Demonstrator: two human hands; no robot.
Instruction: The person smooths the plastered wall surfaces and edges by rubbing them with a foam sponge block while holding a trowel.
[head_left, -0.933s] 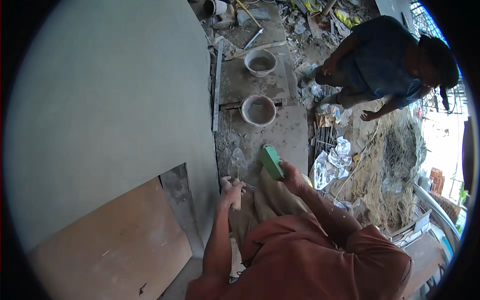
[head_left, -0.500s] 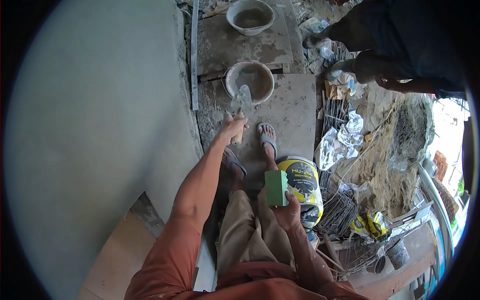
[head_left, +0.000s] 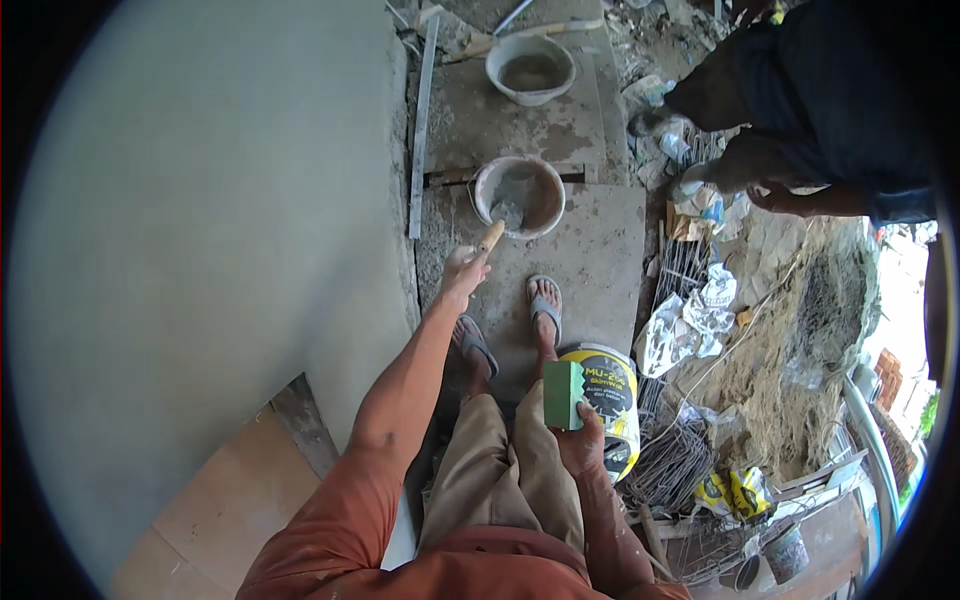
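Observation:
My left hand (head_left: 465, 273) is closed round the wooden handle of a trowel (head_left: 491, 236). The trowel's blade reaches down into a round bucket (head_left: 555, 180) that has grey wet mix in it; part of the blade blends with the mix. Close to my lap, my right hand (head_left: 580, 440) grips a green rectangular block (head_left: 564, 395) by its lower right edge. The block looks light and foam-like, with one jagged side. Just beyond it stands a white, yellow and black printed sack or tub (head_left: 622, 440).
A smooth grey wall (head_left: 220, 250) fills the left. Farther off sits a second basin of mix (head_left: 560, 88), near a long metal straightedge (head_left: 424, 130). Another person (head_left: 790, 120) stands at far right. Bundled wire (head_left: 670, 465), crumpled bags (head_left: 690, 320) and sand lie to the right.
My left hand has turned the trowel, and its blade has gone from above the bucket's near rim down into the bucket. The green block stays in my right hand. The view has shifted slightly.

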